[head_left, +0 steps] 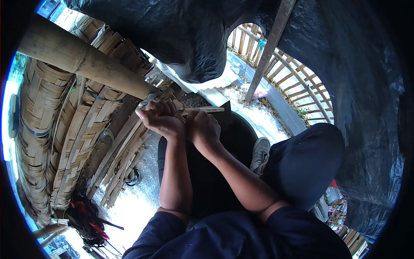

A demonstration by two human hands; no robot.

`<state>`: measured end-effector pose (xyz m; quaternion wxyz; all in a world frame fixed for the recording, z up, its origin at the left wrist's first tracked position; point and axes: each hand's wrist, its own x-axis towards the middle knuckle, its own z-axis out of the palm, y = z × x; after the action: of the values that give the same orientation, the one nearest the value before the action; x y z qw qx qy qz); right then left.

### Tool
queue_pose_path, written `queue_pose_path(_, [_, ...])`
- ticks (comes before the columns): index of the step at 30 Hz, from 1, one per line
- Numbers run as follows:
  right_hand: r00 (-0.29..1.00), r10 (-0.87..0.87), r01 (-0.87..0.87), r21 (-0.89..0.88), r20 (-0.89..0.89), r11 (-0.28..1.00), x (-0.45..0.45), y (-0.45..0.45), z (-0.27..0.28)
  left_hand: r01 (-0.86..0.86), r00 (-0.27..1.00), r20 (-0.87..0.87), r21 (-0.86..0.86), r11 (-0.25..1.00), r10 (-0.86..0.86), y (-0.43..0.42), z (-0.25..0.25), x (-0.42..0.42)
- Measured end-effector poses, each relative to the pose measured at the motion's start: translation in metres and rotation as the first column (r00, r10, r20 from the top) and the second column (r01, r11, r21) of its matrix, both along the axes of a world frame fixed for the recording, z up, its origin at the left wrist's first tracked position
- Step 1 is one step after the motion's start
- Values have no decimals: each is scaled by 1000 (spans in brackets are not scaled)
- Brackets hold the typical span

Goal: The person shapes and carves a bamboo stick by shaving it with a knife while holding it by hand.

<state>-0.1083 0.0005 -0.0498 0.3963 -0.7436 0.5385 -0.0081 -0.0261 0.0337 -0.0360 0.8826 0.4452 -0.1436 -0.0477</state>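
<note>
My left hand [161, 118] is closed in a fist, its thumb toward the left. A greyish narrow piece [148, 100] shows at its upper edge; what the fingers hold is mostly hidden. Right beside it, my right hand [202, 128] is closed around a pale bamboo strip [210, 109]. The strip runs sideways between the two fists, and its free end points right. Behind that end is a dark, flat, pointed shape [226, 113] that I cannot identify. Both hands are above my dark-clothed lap.
A thick bamboo pole [86, 62] slants in from the upper left toward my hands. Woven bamboo panels [43, 112] stand at the left, with split bamboo pieces [118, 172] below. Black plastic sheeting [362, 86] hangs above and right. A flat bar [269, 49] slants down near a bamboo fence [297, 77].
</note>
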Motion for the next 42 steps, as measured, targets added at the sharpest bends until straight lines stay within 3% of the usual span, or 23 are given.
queue_pose_path(2, [997, -38, 44, -75, 71, 996, 0, 4, -17, -6, 998, -58, -26, 1000, 4, 0, 0, -4])
queue_pose_path(5, [991, -123, 125, -28, 49, 992, -2, -10, -50, -4, 999, -37, 13, 1000, 4, 2, 11, -11])
queue_pose_path(7, [996, -76, 77, -19, 39, 997, -4, -5, -14, 19, 998, -57, -13, 1000, -20, 2, 9, -9])
queue_pose_path(10, [998, -8, 11, -63, 56, 998, -9, 0, -2, 29, 998, -63, -31, 999, -31, -2, 6, -15])
queue_pose_path(14, [994, -56, 54, -27, -88, 998, -16, -21, -61, 52, 999, 0, -19, 998, -52, 4, 0, -16])
queue_pose_path(18, [1000, -1, 1, 78, 3, 997, -12, -5, 0, 30, 999, -28, -10, 1000, -30, -1, 3, -16])
queue_pose_path(23, [994, -71, 70, -21, -81, 997, -17, -16, -58, 60, 997, 41, -44, 997, -58, 2, 2, -13])
queue_pose_path(27, [995, -81, 85, 65, -61, 994, -11, -6, -36, 28, 999, 20, -32, 999, -27, 1, 1, -8])
queue_pose_path(32, [996, -93, 93, -5, 8, 996, -4, -10, -46, -36, 999, -13, -15, 999, 36, 3, 7, -4])
queue_pose_path(34, [1000, 14, -15, -36, -26, 999, -3, -2, -17, -63, 997, -36, 12, 998, 64, 3, 11, -2])
queue_pose_path(37, [998, -13, 17, -56, 62, 998, -1, 11, -13, -41, 996, -82, -4, 999, 41, 4, 9, -3])
queue_pose_path(39, [999, 5, -1, -85, 49, 996, -6, 1, -38, -37, 998, -48, -7, 999, 36, 7, 2, -2])
queue_pose_path(41, [998, -55, 55, 1, -24, 998, -8, -10, -60, -28, 1000, -5, -25, 999, 28, 6, -1, 2])
queue_pose_path(42, [997, -39, 40, 7, -65, 999, -6, -8, -44, -23, 1000, -17, -30, 999, 23, 5, -2, 4])
